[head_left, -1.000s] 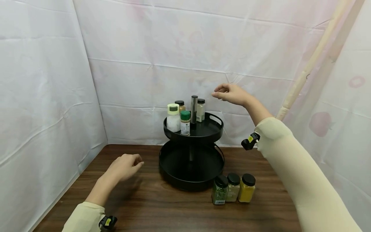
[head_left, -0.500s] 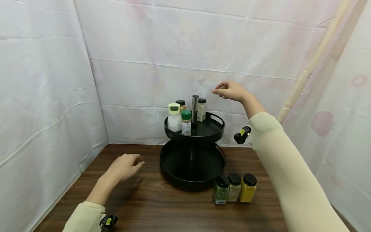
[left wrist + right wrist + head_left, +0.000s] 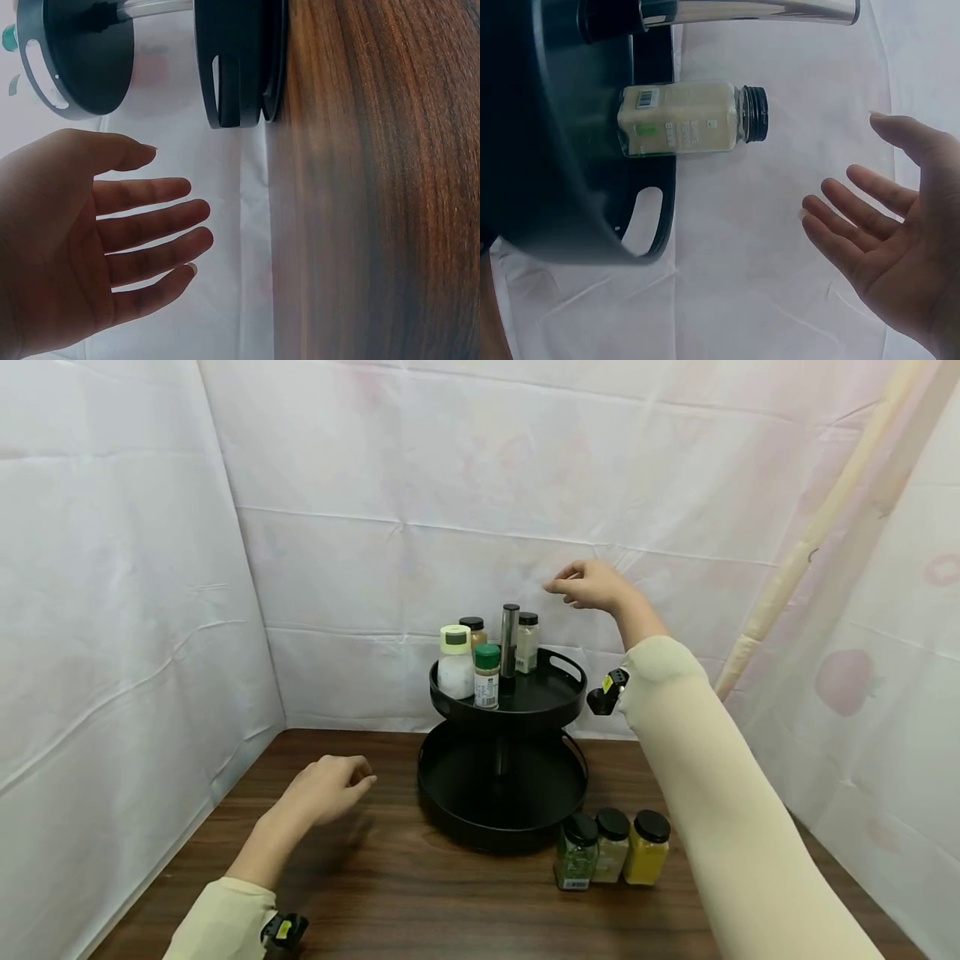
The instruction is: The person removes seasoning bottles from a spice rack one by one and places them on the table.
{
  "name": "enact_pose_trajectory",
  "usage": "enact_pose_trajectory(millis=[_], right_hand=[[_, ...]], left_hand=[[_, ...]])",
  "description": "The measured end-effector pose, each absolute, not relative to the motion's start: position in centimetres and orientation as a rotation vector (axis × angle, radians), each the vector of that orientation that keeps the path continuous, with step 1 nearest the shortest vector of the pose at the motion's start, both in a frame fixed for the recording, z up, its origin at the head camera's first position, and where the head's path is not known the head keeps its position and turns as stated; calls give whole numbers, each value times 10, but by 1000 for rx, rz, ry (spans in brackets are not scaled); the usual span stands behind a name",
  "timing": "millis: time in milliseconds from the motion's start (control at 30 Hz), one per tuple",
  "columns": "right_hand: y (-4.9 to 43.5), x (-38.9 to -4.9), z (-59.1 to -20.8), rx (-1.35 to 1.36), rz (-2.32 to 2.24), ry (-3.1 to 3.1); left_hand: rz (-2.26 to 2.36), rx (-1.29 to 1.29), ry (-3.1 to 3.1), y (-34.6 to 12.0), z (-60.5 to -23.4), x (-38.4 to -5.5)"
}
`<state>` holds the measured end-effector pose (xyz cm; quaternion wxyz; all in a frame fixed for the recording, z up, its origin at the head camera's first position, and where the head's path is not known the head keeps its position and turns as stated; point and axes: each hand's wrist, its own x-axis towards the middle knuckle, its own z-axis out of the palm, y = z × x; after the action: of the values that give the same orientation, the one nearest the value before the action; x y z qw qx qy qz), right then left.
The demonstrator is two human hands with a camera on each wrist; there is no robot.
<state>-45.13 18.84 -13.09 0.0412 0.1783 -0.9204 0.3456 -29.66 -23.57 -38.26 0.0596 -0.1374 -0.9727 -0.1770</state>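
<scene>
My right hand (image 3: 592, 586) hovers above the right side of a black two-tier turntable rack (image 3: 498, 835), fingers relaxed and holding nothing. Nearest to it is a jar of pale powder with a black lid (image 3: 686, 118), standing on the upper tier beside the metal post (image 3: 509, 639). That tier also carries a white bottle with a pale yellow-green cap (image 3: 455, 672), a green-capped spice jar (image 3: 487, 677) and a partly hidden black-lidded jar (image 3: 476, 629). Left of the rack, my left hand (image 3: 322, 789) hangs over the table, its fingers loosely spread (image 3: 154, 225) and touching nothing.
By the rack's front right, three black-lidded jars stand close together on the wooden table (image 3: 450, 910): a green herb jar (image 3: 576, 860), a pale one (image 3: 611, 853) and a yellow one (image 3: 647, 856). White cloth (image 3: 337, 568) hangs behind and at both sides.
My right hand has risen slightly, and its forearm has swung left. The left hand stays in place. The whole head view has shifted a little; the jars and rack stand as before.
</scene>
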Motion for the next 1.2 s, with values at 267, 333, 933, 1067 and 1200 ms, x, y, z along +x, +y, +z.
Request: enact_pose_trajectory(millis=[267, 333, 933, 1067, 1200], right_hand=[[180, -455, -138, 503, 1035, -2884], [177, -456, -139, 491, 1032, -2893], [153, -459, -147, 382, 906, -3013], [151, -463, -150, 370, 902, -3023], [150, -465, -154, 354, 880, -3021]], left_hand=[[-536, -411, -2958, -233, -383, -296], [-535, -411, -2957, -233, -383, -296], [-549, -416, -2953, -230, -385, -295], [-558, -414, -2954, -229, -385, -295], [-554, -414, -2959, -228, -386, -295]])
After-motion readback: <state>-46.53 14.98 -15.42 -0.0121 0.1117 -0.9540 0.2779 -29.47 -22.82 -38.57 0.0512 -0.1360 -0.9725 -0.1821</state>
